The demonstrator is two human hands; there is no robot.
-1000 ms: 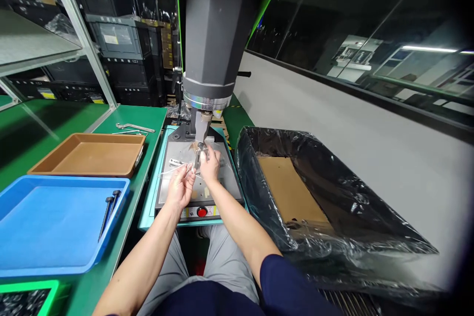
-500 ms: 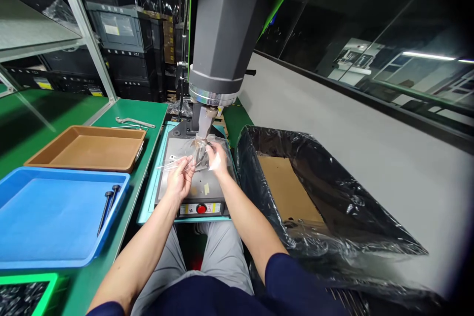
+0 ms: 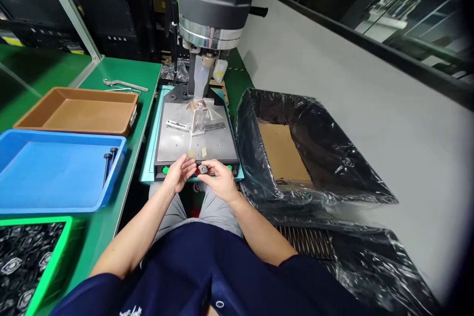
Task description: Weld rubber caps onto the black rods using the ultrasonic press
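In front of the machine's base my right hand (image 3: 222, 182) pinches a small dark round part (image 3: 203, 169) with a pale ring at its middle, held by its edge between thumb and fingers. My left hand (image 3: 179, 174) is open just left of the part, fingers stretched out and apart, with nothing seen in it. Beyond both hands lies the grey metal plate (image 3: 177, 145) of the machine. A clear fixture (image 3: 199, 121) with plastic film around it stands there, directly under the machine's pale metal tool (image 3: 201, 79).
Left, on the green bench, are a brown tray (image 3: 85, 111), a blue tray (image 3: 55, 173) holding long black bolts (image 3: 107, 168), a green bin (image 3: 55, 261) of dark parts, and a wrench (image 3: 126, 84). A plastic-lined box (image 3: 314, 158) with cardboard stands at right.
Both hands have come back toward my body from the fixture under the tool. The small round part now shows in my right hand, and the view has tilted downward.
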